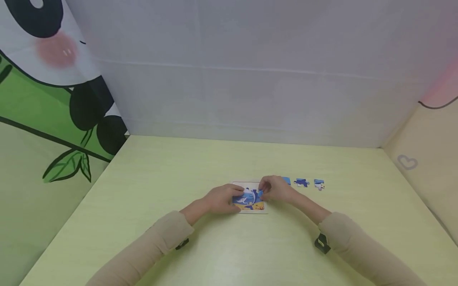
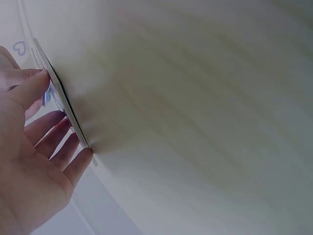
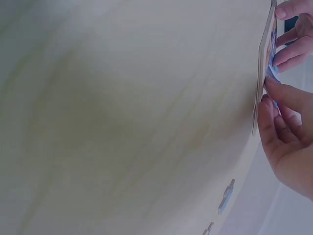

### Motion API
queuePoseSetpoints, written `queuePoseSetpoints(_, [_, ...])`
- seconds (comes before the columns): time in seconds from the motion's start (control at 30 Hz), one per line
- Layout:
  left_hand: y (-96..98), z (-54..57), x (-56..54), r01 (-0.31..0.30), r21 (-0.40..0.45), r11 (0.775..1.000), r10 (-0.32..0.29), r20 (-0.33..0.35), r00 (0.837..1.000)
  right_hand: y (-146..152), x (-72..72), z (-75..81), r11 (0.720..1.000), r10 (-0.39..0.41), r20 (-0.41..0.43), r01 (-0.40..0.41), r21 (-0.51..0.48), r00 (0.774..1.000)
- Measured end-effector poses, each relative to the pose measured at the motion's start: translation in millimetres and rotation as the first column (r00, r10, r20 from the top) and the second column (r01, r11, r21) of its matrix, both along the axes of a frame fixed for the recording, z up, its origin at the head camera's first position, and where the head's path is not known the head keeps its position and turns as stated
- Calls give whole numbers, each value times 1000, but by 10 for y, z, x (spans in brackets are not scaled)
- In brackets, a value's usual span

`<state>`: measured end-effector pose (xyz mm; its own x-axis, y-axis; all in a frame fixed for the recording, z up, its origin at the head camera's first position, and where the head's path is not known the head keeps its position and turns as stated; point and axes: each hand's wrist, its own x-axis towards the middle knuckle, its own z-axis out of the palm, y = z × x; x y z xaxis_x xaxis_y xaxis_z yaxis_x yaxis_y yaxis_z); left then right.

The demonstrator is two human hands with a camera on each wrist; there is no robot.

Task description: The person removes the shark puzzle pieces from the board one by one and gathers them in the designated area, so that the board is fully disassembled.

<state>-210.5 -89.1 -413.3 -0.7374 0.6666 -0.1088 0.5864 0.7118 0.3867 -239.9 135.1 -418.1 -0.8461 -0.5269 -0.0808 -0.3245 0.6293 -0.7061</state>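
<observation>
A jigsaw puzzle (image 1: 249, 200) with a blue and white sea picture and a sandy lower strip lies in a pale board on the table. My left hand (image 1: 222, 199) rests on the board's left side, thumb on the near part and fingers spread to the far part. In the left wrist view its fingertips (image 2: 87, 152) touch the thin board (image 2: 73, 120). At the picture's right side, my right hand (image 1: 276, 188) pinches a blue puzzle piece (image 1: 260, 193) between thumb and fingers. That piece (image 3: 272, 81) tilts up from the board in the right wrist view; its outline is partly hidden.
To the right of the board lie loose puzzle pieces: a blue one (image 1: 286, 180) partly behind my right hand, a dark blue one (image 1: 302, 182) and a blue and white one (image 1: 319, 184). A grey-white wall sheet (image 1: 229, 99) rises behind the pale yellow table (image 1: 171, 167).
</observation>
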Motion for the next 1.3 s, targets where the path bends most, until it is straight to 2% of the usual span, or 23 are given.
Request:
queuePoseSetpoints(0.27, [3, -12, -2, -6, -14, 1000, 6, -9, 1000, 46, 21, 0, 994, 8, 45, -3, -106, 999])
queuePoseSetpoints(0.43, [13, -6, 6, -16, -18, 1000, 16, 8, 1000, 73, 0, -30, 988, 5, 87, 9, -157, 996])
queuePoseSetpoints(0.73, [14, -7, -5, -27, -24, 999, 28, 12, 1000, 51, 6, -8, 991, 42, 18, -40, -126, 999])
queuePoseSetpoints(0.93, [14, 7, -1, -25, -17, 1000, 25, 12, 1000, 52, 0, 15, 989, 53, 15, -50, -142, 998])
queuePoseSetpoints(1.13, [20, 2, 2, -31, -17, 999, 31, 12, 999, 42, -14, 29, 991, 42, 16, -39, -131, 999])
queuePoseSetpoints(1.3, [20, -25, -20, -29, -19, 999, 29, 5, 1000, 38, 0, 32, 993, 1, 23, 2, -119, 1000])
